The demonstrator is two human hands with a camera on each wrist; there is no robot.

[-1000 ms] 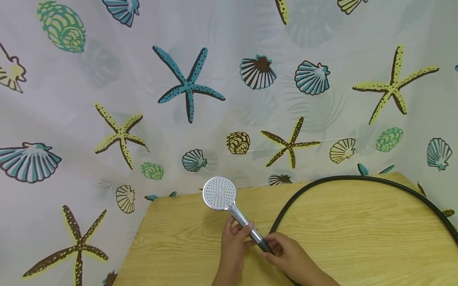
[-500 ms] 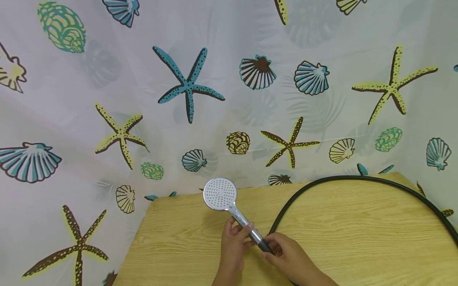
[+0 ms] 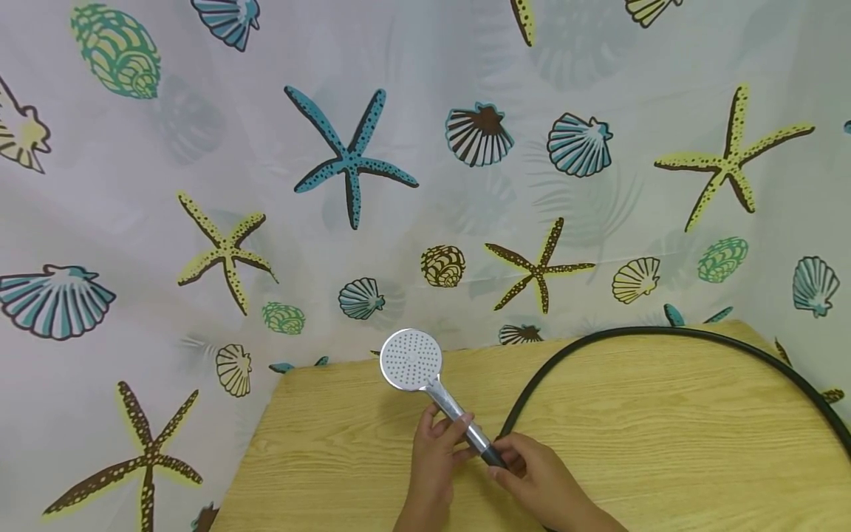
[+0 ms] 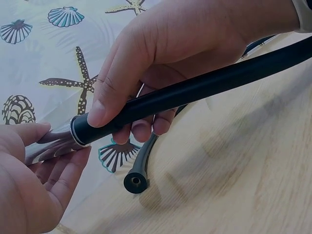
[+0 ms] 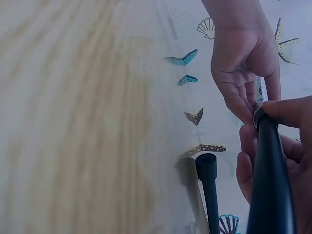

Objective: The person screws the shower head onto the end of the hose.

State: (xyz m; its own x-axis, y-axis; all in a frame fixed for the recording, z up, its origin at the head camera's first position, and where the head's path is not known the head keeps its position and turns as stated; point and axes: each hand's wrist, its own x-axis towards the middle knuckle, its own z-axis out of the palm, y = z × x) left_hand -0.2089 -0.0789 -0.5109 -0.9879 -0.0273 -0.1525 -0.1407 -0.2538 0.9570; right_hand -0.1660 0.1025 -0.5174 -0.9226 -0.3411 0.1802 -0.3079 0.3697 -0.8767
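Observation:
A chrome shower head (image 3: 411,360) with a round, dotted white face is held at a slant over the table in the head view. My left hand (image 3: 433,454) grips its handle (image 3: 447,404), thumb on top. At the handle's lower end, my right hand (image 3: 541,476) pinches the black hose (image 3: 495,457) between thumb and fingers. In the left wrist view the hose collar (image 4: 83,130) meets the chrome handle end, with a thin light ring at the seam. The right wrist view looks along the hose (image 5: 270,180) toward that joint, and the left hand (image 5: 246,63) is beyond it.
The hose (image 3: 638,331) arcs across the right of the wooden table (image 3: 319,436) and leaves the head view at the right edge. Its other end, a black fitting (image 4: 135,181) with a hole, shows in both wrist views. A shell-and-starfish curtain (image 3: 425,207) stands along the table's back and sides.
The shower head has shifted very slightly to the right. Both hands keep the same hold on the handle and hose.

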